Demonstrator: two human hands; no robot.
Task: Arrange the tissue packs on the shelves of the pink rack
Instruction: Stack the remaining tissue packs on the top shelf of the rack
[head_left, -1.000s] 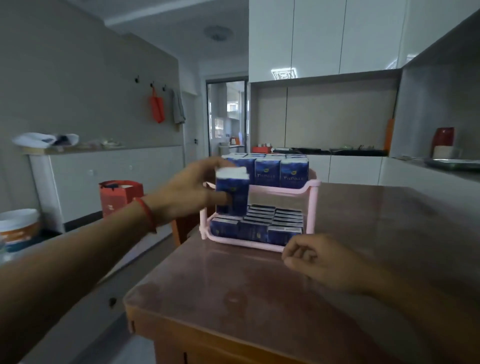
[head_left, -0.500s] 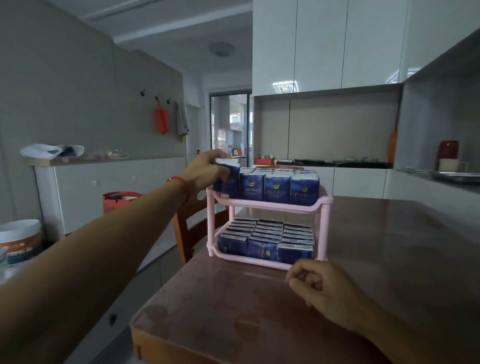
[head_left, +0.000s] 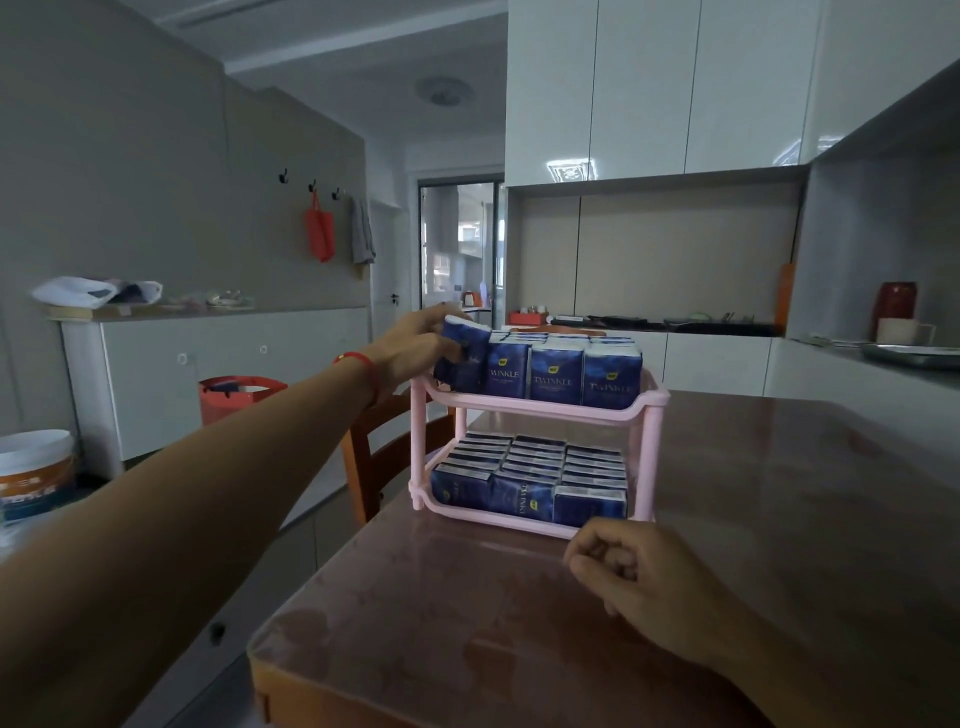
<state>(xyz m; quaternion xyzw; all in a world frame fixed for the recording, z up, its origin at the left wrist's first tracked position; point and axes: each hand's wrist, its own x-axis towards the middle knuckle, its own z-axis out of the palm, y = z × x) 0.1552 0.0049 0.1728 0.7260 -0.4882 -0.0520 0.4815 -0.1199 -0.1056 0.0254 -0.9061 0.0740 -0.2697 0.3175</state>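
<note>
The left hand is gripping 1 blue tissue pack, which is tilting at the left end of the top shelf of the pink rack, touching the upright packs beside it. More packs are filling the lower shelf. The right hand is resting on the bench just in front of the rack, fingers curling loosely around nothing.

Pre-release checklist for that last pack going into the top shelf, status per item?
1. Left hand grips the tissue pack: ok.
2. Pack upright like its neighbours: not ok, it tilts.
3. Pack seated inside the pink rack top rail: cannot tell.
4. Top front row standing straight: ok.
5. Lower shelf packs filled: ok.
6. Right hand off the rack, resting on the table: ok.
</note>
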